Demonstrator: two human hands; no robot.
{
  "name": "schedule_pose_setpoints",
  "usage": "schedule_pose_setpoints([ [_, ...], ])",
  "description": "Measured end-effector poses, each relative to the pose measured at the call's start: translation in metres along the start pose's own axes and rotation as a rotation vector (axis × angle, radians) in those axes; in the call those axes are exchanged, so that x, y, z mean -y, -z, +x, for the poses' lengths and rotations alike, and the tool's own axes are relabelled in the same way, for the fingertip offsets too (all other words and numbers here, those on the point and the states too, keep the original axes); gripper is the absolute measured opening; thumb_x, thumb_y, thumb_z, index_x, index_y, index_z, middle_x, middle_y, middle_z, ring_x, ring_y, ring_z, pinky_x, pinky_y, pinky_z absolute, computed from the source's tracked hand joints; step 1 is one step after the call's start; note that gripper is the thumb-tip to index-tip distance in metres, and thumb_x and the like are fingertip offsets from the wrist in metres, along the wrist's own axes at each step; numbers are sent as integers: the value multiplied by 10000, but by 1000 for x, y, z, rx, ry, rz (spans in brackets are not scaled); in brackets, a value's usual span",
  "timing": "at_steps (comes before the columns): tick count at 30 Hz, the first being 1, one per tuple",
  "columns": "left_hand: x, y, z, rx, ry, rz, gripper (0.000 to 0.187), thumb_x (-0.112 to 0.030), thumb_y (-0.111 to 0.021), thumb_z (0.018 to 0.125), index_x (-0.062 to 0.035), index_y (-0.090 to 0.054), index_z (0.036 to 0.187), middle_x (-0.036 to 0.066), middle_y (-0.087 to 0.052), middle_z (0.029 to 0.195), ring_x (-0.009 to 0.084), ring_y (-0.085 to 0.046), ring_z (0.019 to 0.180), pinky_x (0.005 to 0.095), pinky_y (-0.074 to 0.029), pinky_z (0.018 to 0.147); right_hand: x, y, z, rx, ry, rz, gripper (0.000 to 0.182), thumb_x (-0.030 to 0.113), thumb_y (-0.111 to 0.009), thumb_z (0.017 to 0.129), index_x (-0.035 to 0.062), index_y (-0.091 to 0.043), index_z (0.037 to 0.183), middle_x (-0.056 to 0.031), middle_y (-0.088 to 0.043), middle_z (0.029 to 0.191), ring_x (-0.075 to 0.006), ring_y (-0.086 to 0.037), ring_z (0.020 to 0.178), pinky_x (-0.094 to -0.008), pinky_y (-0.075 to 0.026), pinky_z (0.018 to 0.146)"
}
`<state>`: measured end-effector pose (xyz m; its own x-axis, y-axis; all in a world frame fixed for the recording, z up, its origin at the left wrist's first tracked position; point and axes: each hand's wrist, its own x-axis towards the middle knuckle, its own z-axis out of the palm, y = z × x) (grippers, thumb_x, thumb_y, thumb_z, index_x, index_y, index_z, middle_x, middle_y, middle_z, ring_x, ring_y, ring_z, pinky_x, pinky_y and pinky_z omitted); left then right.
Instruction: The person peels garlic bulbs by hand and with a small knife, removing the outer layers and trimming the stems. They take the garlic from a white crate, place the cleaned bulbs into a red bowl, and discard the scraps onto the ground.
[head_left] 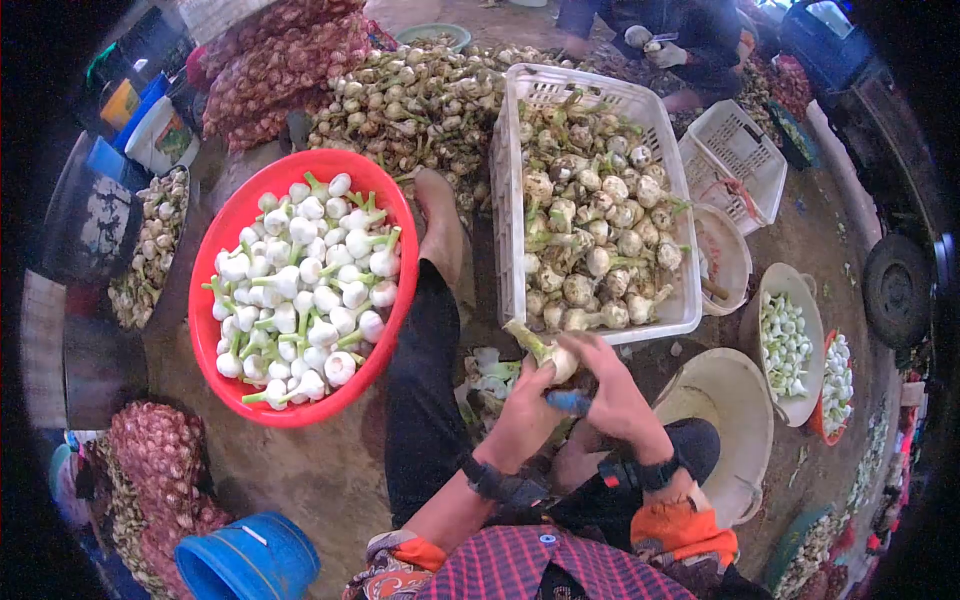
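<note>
My left hand (522, 415) is closed around a garlic bulb (560, 364), whose cut green stem points up and to the left. The fingers of my right hand (612, 385) curl over the same bulb from the other side. Between the hands, a small blue piece (568, 402) shows against the right fingers; its kind I cannot make out. Just beyond, a white plastic crate (508, 215) holds many dirty, unpeeled bulbs. To the left stands a red basin (210, 345) full of clean white bulbs with short stems. Peeled skins (490, 375) lie on the floor below my hands.
A large heap of unpeeled garlic (410, 105) lies behind the basin. Red net sacks (280, 75) are stacked at the back left. A cream tub (735, 400) stands by my right knee, a blue bucket (250, 560) at lower left. Another person (665, 50) sits across.
</note>
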<state>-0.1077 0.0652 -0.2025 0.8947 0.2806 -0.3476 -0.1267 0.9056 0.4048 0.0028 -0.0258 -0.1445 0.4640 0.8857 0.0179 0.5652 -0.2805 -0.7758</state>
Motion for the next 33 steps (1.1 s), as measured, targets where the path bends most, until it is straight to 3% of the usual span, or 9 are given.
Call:
schedule_pose_setpoints([
  [3,3,1,-9,-124,-58,164,507,-50,-619,802,-54,-416,1266,69,-533,1151,190,-527,1061,339,-445,889,-3,9,-20,40,-126,353,611,119,-665,734,-4,-435,1287,-177,-533,1222,-269,-508,1142,-340,-374,979],
  [5,5,-3,-16,-209,-332,807,561,-54,-670,737,-31,-431,1245,88,-541,1125,211,-541,1033,338,-449,875,4,-4,-22,-189,-253,661,511,144,-654,789,-47,-479,1230,-157,-569,1191,-221,-540,1100,-325,-402,949],
  [10,-1,-13,-23,-286,-873,1401,579,-44,-725,602,8,-520,1141,156,-554,1070,243,-568,988,316,-449,859,24,-47,-19,-459,-145,240,422,85,-631,781,-30,-522,1173,-194,-649,859,-307,-663,821,-341,-504,702],
  [17,-30,-10,-35,-54,-610,1332,558,-71,-743,596,15,-560,1117,98,-611,982,162,-598,869,275,-474,774,16,-34,-32,-293,-4,269,426,30,-580,815,-30,-499,1229,-118,-670,936,-146,-632,843,-270,-485,769],
  [21,-60,-4,-48,97,283,449,428,-66,-681,727,-37,-554,1134,1,-601,883,106,-594,785,240,-477,703,22,-29,-37,-305,-29,273,440,-2,-603,740,-44,-534,1173,-158,-658,972,-185,-643,898,-269,-476,792],
  [24,-36,18,-51,90,371,-138,452,-376,-627,805,-51,-558,1111,39,-603,793,75,-505,512,218,-338,392,15,-47,-36,-452,-193,696,429,-5,-646,683,-50,-571,1104,-164,-662,955,-188,-655,878,-271,-482,766],
  [28,-18,25,-27,-46,204,104,406,-433,-464,897,-109,-516,1136,38,-582,940,161,-577,819,299,-477,673,4,-55,-34,-594,-292,815,407,3,-676,647,-39,-599,1044,-168,-663,890,-205,-667,773,-285,-500,682],
  [31,-18,12,-29,-241,169,239,416,-394,-449,916,-105,-444,1214,70,-528,1145,205,-547,1014,392,-479,804,22,-33,-40,-512,-199,20,409,-61,-569,661,-16,-601,1066,-187,-653,873,-179,-658,787,-272,-491,687],
  [33,-12,-10,-46,-290,80,377,420,-358,-471,913,-80,-429,1225,87,-503,1214,230,-529,1059,464,-441,858,11,-45,-44,-457,-86,-53,404,-8,-633,650,-32,-600,1051,-212,-635,870,-276,-646,777,-298,-504,676],
])
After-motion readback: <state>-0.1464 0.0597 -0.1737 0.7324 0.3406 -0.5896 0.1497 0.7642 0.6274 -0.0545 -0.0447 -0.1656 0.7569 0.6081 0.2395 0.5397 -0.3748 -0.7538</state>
